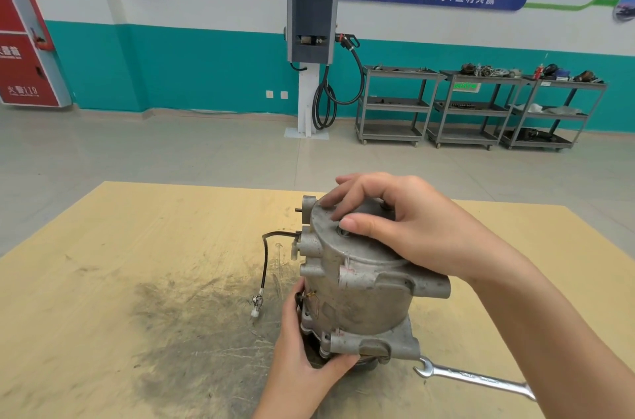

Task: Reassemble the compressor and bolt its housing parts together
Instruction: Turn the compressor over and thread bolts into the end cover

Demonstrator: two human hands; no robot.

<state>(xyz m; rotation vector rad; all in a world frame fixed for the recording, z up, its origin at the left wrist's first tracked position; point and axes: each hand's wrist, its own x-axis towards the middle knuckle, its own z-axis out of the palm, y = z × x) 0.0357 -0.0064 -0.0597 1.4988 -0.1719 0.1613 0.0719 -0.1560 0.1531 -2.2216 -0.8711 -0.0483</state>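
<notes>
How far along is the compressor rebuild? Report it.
Done: the compressor stands upright on the wooden table with its end cover seated on the body. In hand: the right hand rests on the cover, fingertips at a bolt hole; the left hand steadies the bottom flange. Left: tightening, since the wrench lies untouched. Whether all bolts are in cannot be told.

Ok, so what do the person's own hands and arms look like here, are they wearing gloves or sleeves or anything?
Both are bare. The left hand and the right hand have no gloves, and no ring, watch or bracelet shows on either. The forearms that reach in from the bottom and the lower right are uncovered as far as the picture shows, with no sleeve edge in view. The fingernails look short and unpainted.
</notes>
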